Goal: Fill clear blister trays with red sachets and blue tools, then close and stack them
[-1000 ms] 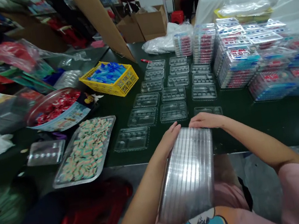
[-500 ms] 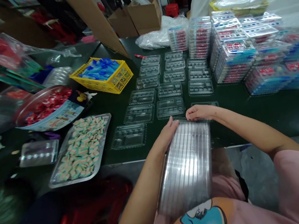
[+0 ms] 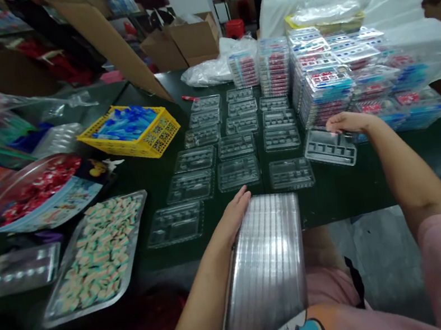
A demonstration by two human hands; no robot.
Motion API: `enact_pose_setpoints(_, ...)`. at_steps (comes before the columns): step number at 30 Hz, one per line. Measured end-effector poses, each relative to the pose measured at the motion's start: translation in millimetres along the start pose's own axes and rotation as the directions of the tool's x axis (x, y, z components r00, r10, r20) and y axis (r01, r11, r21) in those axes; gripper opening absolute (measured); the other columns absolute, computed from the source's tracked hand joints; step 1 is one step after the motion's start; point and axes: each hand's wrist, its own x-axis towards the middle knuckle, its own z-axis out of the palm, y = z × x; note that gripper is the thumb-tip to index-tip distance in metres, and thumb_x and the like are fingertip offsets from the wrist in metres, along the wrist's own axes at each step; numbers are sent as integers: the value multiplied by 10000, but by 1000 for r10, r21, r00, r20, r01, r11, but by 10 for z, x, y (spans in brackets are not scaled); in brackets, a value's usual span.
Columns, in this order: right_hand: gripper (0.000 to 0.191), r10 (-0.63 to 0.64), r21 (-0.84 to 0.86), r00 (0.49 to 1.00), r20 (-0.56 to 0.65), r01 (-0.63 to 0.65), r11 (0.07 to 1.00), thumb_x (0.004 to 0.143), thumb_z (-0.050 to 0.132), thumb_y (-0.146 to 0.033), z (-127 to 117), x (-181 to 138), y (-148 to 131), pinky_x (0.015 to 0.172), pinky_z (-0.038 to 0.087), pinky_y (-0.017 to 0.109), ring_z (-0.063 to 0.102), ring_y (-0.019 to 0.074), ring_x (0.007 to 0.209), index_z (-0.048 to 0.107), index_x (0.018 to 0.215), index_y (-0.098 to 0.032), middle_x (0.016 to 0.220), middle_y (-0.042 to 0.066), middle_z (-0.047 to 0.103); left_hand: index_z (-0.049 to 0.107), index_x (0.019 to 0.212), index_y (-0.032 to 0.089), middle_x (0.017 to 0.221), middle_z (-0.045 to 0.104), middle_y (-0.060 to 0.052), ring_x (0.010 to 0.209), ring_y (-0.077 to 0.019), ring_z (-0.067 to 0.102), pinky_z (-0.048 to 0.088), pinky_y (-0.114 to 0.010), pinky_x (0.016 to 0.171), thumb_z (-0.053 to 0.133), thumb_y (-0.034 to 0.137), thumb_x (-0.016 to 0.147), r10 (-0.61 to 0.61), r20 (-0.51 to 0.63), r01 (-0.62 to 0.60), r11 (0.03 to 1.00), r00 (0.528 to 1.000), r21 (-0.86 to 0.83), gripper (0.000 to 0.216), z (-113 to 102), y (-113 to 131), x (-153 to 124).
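Observation:
My left hand (image 3: 235, 214) grips the upper left side of a long stack of nested clear plastic trays (image 3: 269, 259), which leans against my lap below the table edge. Farther right, my right hand (image 3: 348, 123) pinches one clear compartmented tray (image 3: 329, 149) by its far edge. That tray is tilted slightly, just over the table or touching it; I cannot tell which. Rows of similar clear trays (image 3: 239, 173) lie flat on the dark green table, and another tray (image 3: 291, 174) lies just left of the held one.
Piles of filled clear packs (image 3: 318, 76) stand at the back right. A yellow basket (image 3: 158, 136) holds blue pieces. Leftward are a tub (image 3: 46, 204) of red wrapped pieces and a metal tray (image 3: 140, 224) of small pale-green pieces. A cardboard box (image 3: 196, 41) stands behind.
My right hand has moved from the top of the stack rightward across the table, carrying a single tray. The left hand stays on the stack. The view has shifted to the right.

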Motion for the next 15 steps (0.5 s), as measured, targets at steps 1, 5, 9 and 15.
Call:
enact_pose_setpoints(1, 233, 74, -62, 996, 43, -71, 996, 756, 667, -375, -32, 62, 136, 531, 341, 222, 400, 80, 501, 600, 697, -160, 572, -21, 562, 474, 1448, 208, 1446, 531, -105, 1347, -248, 480, 370, -322, 1103, 595, 469, 875, -1, -3, 1, 1000, 1000, -1, 642, 8, 10, 2)
enact_pose_setpoints(5, 90, 115, -306, 977, -180, -167, 937, 799, 616, -213, 89, 311, 408, 679, 444, 262, 576, 145, 650, 674, 757, -158, 712, 35, 681, 482, 1442, 222, 1450, 528, -104, 1340, -250, 489, 367, -333, 1109, 609, 477, 869, -18, -21, 18, 1000, 1000, 1, 640, 12, 7, 18)
enact_pose_setpoints(9, 216, -160, -489, 851, -500, -125, 863, 883, 558, -228, 474, 244, 428, 900, 456, 349, 630, 237, 953, 701, 1025, -149, 1025, 125, 704, 492, 1435, 259, 1452, 526, -109, 1328, -269, 502, 385, -363, 1098, 627, 520, 848, -20, -30, 20, 1000, 999, -7, 656, -8, -15, 23)
enact_pose_setpoints(15, 400, -147, -593, 900, -410, -141, 793, 837, 680, -332, 1149, -152, 625, 984, 437, 469, 516, 336, 1197, 674, 1204, -175, 1300, 186, 578, 548, 1384, 250, 1324, 636, -108, 1207, -282, 602, 474, -365, 1006, 638, 513, 838, -28, -21, 27, 999, 999, -36, 612, 28, 52, -38)
